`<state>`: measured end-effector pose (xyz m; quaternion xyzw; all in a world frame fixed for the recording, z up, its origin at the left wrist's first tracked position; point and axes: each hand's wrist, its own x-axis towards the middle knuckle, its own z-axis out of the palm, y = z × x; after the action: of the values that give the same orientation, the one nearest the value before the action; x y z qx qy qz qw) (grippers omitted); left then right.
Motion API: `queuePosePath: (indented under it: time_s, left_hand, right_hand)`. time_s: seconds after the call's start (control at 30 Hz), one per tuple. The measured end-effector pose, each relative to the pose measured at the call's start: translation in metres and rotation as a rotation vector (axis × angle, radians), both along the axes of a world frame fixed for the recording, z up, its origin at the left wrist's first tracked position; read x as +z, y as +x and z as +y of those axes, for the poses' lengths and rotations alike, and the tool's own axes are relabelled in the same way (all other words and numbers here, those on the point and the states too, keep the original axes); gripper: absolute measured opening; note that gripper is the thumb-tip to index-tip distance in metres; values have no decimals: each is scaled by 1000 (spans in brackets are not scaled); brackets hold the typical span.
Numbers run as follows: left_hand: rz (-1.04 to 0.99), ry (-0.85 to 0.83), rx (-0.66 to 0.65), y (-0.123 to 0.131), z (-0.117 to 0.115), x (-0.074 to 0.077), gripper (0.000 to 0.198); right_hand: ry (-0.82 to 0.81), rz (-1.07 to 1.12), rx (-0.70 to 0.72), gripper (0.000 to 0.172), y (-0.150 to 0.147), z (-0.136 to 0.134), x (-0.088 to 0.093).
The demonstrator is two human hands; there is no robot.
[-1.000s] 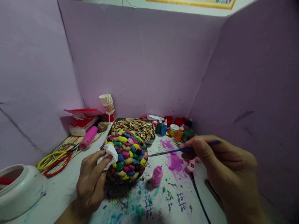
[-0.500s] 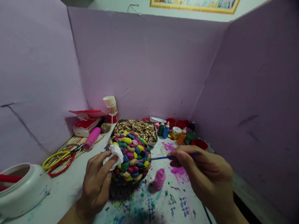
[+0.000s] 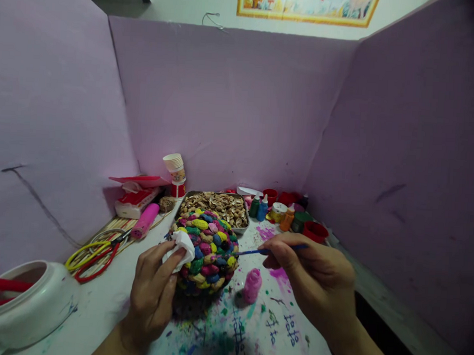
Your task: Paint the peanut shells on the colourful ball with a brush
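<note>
Near left edge: white jar [image 3: 27, 304] sitting on the paint-spattered table [image 3: 107, 298], red handles poking out of it.

My left hand [image 3: 151, 295] is curling around a wad of white tissue [image 3: 181, 247]. Thumb and fingers are pinching it tight and pressing it against the left flank of the shell dome [image 3: 209, 250], wrist lying low over the table.

My right hand [image 3: 315, 279] is reaching in from the right, knuckles up, fingers closing narrow on a blue-handled brush [image 3: 257, 251]. The shaft is running nearly level, and its tip is touching the dome's right side.

Step in hand, as I judge it: colouring single shells on the dome while the tissue hand is steadying it. A next stroke is calling for a light, steady tip kept to one shell.

The pink bottle [image 3: 252, 285] is standing just beside the dome, below the brush.

The dome is sitting mid-table, just in front of the tray of bare shells [image 3: 219, 204]. Beyond, small paint bottles [image 3: 261, 206] are lining the foot of the purple screen [image 3: 233, 103].
</note>
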<state>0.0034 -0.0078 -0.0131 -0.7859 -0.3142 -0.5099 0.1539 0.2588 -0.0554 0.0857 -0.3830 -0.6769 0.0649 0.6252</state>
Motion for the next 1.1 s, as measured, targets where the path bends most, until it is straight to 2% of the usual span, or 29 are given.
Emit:
queuePosePath:
  time_s: [0.2,0.37,0.5,0.67,0.77,0.93,1.1]
  left_hand:
    - [8,-6,-2,0,0,0,65]
    - [-2,-7,-3,0,-1,-2,62]
    - [-136,-51,81,-3,7,-8,50]
    - [-367,-229,160,-18,25,-17,37]
    - [-432,-276,154,-24,30,-18,39]
    - [-376,-327,115,-24,26,-17,47]
    - [-517,-399,167,-20,27,-12,51]
  right_hand:
    - [16,-20,37,15,-2,-1,-2]
    - [10,44,7,13,1,0,-2]
    - [-3,182,-44,13,4,-1,-1]
    - [-43,274,-84,13,4,0,2]
    - [-36,263,-79,12,4,3,0]
    - [-53,254,-80,13,8,7,0]
    - [-87,284,-107,17,11,7,6]
